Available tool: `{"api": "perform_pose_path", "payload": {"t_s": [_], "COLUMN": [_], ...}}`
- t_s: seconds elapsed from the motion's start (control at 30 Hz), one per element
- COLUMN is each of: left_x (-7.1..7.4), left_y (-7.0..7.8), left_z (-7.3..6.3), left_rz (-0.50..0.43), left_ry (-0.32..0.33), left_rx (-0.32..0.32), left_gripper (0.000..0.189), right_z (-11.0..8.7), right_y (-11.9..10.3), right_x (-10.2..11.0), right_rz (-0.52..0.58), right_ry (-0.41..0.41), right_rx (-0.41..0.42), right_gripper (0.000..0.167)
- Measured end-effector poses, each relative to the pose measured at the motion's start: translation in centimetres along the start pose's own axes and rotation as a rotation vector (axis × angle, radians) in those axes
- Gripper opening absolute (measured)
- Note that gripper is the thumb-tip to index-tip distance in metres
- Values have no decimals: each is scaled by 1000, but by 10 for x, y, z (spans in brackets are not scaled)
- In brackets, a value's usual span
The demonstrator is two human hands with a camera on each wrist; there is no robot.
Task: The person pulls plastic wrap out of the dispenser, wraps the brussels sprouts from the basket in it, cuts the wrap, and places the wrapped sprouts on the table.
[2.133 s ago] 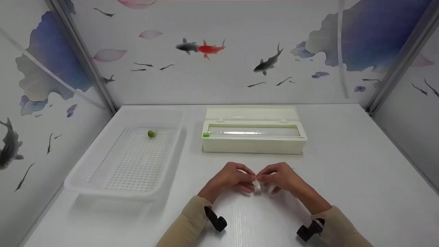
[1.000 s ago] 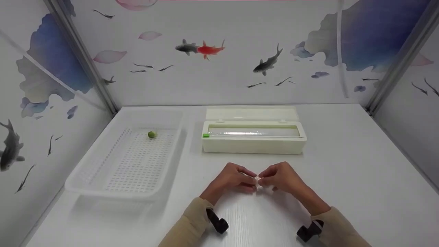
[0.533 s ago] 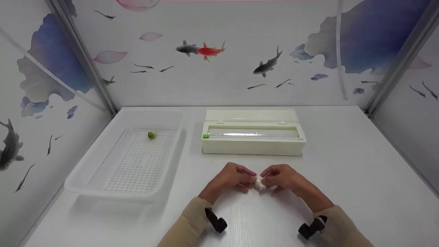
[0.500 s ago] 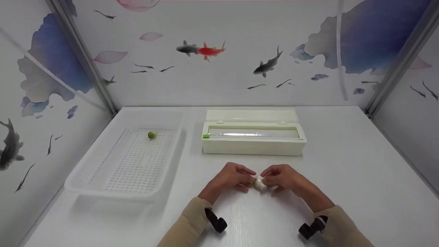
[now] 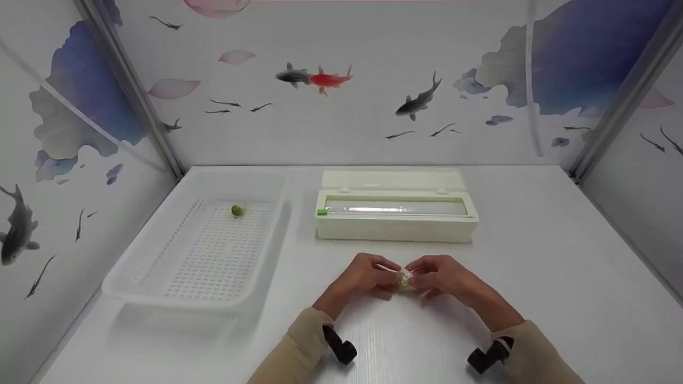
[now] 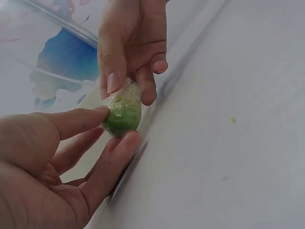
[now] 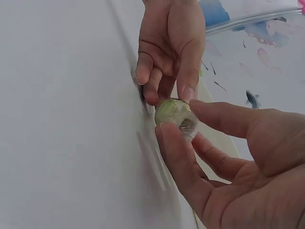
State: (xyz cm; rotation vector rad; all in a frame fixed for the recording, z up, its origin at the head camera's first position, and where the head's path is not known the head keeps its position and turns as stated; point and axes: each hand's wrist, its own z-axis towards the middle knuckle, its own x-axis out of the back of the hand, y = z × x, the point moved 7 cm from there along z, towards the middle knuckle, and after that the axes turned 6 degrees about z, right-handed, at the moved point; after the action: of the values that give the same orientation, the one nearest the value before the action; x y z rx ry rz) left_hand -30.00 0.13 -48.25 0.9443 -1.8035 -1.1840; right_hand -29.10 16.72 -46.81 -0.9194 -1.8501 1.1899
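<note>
Between the fingertips of both hands sits a small green Brussels sprout (image 5: 403, 281) wrapped in clear cling film. My left hand (image 5: 365, 276) pinches it from the left, and my right hand (image 5: 444, 277) pinches it from the other side. In the left wrist view the wrapped sprout (image 6: 124, 114) shows deep green below, with crinkled film gathered toward the right hand's fingers. The right wrist view shows its paler face (image 7: 170, 112) and bunched film near my right fingers. Another green sprout (image 5: 238, 210) lies in the white basket (image 5: 176, 303) on the left.
A cream cling film box (image 5: 395, 229) stands behind the hands, its lid (image 5: 392, 178) raised and a green slider (image 5: 322, 212) at its left end. The white table (image 5: 544, 277) is bounded by printed panels. Tiny green bits (image 6: 233, 120) lie on the table.
The wrapped sprout has been turned between the fingers; mostly whitish film showed earlier, and more green shows now. My right hand has shifted slightly to the right. Basket and box stay in place.
</note>
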Motion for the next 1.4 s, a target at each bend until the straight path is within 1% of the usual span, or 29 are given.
{"api": "perform_pose_path", "payload": {"t_s": [0.07, 0.17, 0.23, 0.3, 0.37, 0.43, 0.57, 0.7, 0.77, 0.83, 0.97, 1.03, 1.13, 1.23, 1.3, 1.4], "left_x": [-2, -8, -13, -17, -22, -26, -36, -49, -56, -63, -73, -77, -85, -93, -98, -105], "left_y": [3, 7, 9, 13, 17, 23, 35, 43, 45, 44, 44, 45, 48, 51, 54, 56], "left_z": [1, 3, 6, 9, 13, 17, 25, 35, 40, 44, 51, 54, 58, 62, 65, 68], "left_rz": [-6, -35, -66, -77, -81, -108, -172, -199, -211, -225, -239, -239, -240, -247, -259, -287], "left_ry": [-16, -62, -91, -106, -114, -134, -191, -205, -204, -186, -112, -72, -32, -17, -25, -57], "left_rx": [-12, -26, -30, -42, -56, -70, -90, -72, -42, -10, 38, 53, 75, 81, 67, 30], "left_gripper": [23, 26, 27, 28, 27, 26, 24, 24, 22, 18, 10, 8, 8, 9, 12, 15], "right_z": [-2, -6, -9, -11, -13, -16, -21, -27, -30, -33, -38, -40, -41, -43, -44, -47], "right_y": [-1, 0, 2, 3, 3, 3, 1, 0, 2, 5, 11, 13, 16, 21, 24, 28], "right_x": [4, 13, 21, 28, 37, 44, 59, 72, 77, 81, 88, 92, 99, 107, 112, 121], "right_rz": [0, -1, -4, -4, 9, 33, 68, 58, 50, 40, 18, 9, 13, 59, 85, 90], "right_ry": [13, 41, 64, 85, 109, 131, 147, 141, 130, 111, 78, 92, 134, 165, 169, 191], "right_rx": [15, 19, 5, -13, -39, -66, -105, -117, -121, -128, -136, -140, -143, -152, -149, -160], "right_gripper": [43, 43, 43, 43, 43, 43, 43, 46, 48, 50, 53, 55, 53, 48, 47, 52]}}
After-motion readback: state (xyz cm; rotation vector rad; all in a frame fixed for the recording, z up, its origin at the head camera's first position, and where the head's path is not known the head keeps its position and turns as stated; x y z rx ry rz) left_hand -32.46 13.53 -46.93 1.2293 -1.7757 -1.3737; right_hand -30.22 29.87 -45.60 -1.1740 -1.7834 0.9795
